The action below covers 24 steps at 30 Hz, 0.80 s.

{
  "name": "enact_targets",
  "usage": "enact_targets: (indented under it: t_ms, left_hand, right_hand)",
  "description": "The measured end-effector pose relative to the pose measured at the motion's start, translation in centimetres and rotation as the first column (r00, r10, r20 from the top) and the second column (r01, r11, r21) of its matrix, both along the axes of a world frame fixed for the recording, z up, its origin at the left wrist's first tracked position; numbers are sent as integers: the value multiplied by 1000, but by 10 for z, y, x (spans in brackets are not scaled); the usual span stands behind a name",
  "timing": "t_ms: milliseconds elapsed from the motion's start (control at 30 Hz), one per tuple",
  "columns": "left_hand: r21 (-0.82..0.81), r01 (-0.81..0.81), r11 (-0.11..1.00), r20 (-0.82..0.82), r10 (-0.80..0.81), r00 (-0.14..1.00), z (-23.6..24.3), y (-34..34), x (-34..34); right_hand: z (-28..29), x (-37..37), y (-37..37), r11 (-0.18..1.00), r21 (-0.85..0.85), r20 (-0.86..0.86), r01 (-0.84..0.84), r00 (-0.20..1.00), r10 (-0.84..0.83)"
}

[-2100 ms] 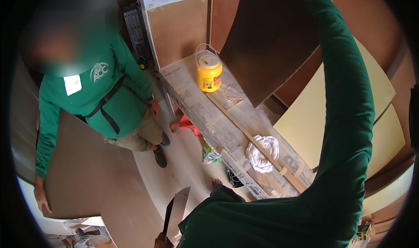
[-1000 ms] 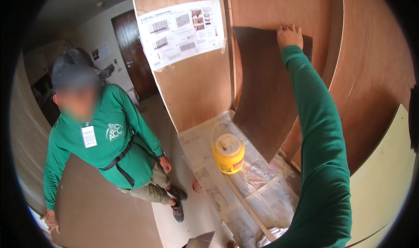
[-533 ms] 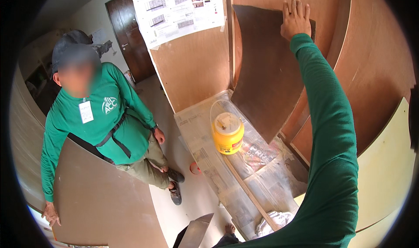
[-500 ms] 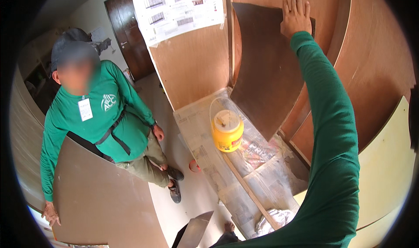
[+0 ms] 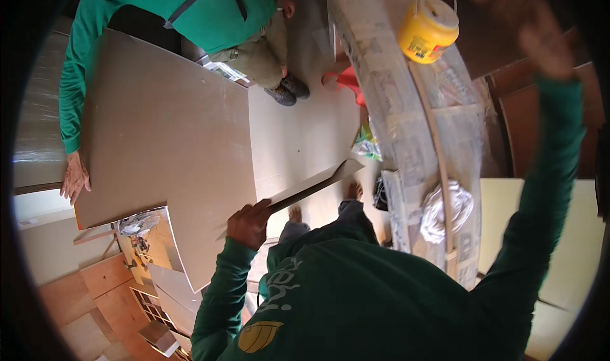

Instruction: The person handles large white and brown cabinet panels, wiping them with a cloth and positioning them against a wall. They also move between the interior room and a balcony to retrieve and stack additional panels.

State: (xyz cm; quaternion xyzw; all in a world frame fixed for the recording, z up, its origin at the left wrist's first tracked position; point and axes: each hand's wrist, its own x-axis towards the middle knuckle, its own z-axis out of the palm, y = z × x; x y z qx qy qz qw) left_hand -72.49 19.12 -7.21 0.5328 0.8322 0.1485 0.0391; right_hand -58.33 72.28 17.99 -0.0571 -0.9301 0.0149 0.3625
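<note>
My left hand [image 5: 248, 224] is closed around the end of a thin laminate sheet [image 5: 314, 186], held nearly edge-on in front of my body, its far end slightly curled. Up at the far right, my right hand [image 5: 543, 34] is raised and smeared by motion, so its fingers cannot be read. Nearest to it is a dark brown surface [image 5: 478, 27] beside the covered bench; whether the hand touches it cannot be told. A yellow bucket [image 5: 429, 34] with a pale lid stands on the plastic-covered bench [image 5: 403, 94].
At the left a co-worker's hand [image 5: 76, 180] rests on a large brown panel [image 5: 165, 126]. A wooden strip [image 5: 432, 126] and a white cloth [image 5: 438, 218] lie on the bench. Something red [image 5: 348, 81] and a plastic bag [image 5: 367, 144] are on the floor beside it.
My view has tilted down, bringing my left hand and its sheet into sight. My right hand, earlier spread flat on the dark brown sheet against the wall, is now blurred.
</note>
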Motion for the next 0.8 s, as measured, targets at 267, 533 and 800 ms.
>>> enact_targets:
  t_ms: [267, 533, 800]
  left_hand:
    - [-86, 461, 883, -101, -468, 878, -1, 4, -61]
    - [-164, 753, 637, -103, -770, 629, 25, -4, -100]
    - [-147, 855, 497, -97, -867, 488, 29, 6, -73]
  right_hand:
    - [-202, -26, -320, 850, -520, 688, 80, 629, 362]
    - [-224, -7, -421, 721, -578, 754, 383, 588, 293]
    - [-252, 64, -436, 563, -408, 858, 719, 513, -34]
